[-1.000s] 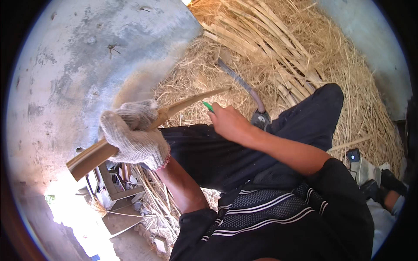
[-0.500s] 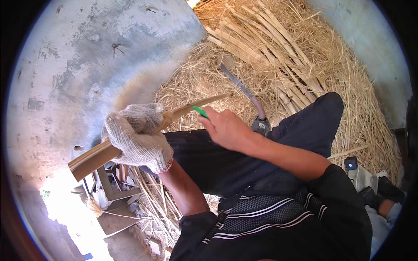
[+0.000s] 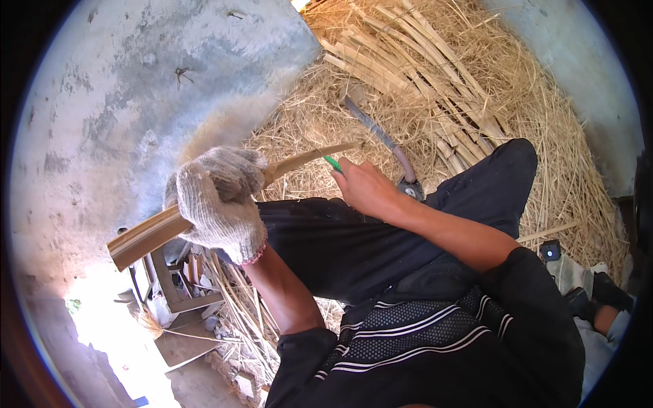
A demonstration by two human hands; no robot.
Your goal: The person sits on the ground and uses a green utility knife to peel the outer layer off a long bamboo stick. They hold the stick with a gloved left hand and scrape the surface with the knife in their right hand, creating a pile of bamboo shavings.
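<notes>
My left hand [image 3: 221, 204], in a knitted work glove, is closed around a split bamboo piece [image 3: 151, 235] held slantwise over my lap. One end of it juts out to the lower left; beyond the glove it tapers to a thin tip [image 3: 340, 147] over the straw. My bare right hand [image 3: 371, 190] grips a small green tool [image 3: 332, 163], most of it hidden in the fist. The tool's green end lies at the bamboo near that thin tip. Whether it has a blade cannot be seen.
Past my knee, split bamboo strips [image 3: 422, 68] lie on fibrous shavings [image 3: 537, 136]. A curved, long-bladed tool [image 3: 377, 131] rests near my leg. A pale wall [image 3: 136, 95] stands on the left, above a wooden frame [image 3: 173, 289] with clutter. Another person's foot [image 3: 609, 291] shows at right.
My right hand has moved to the right with the green tool, nearer the bamboo's thin tip. The gloved left hand has shifted slightly up and away from me.
</notes>
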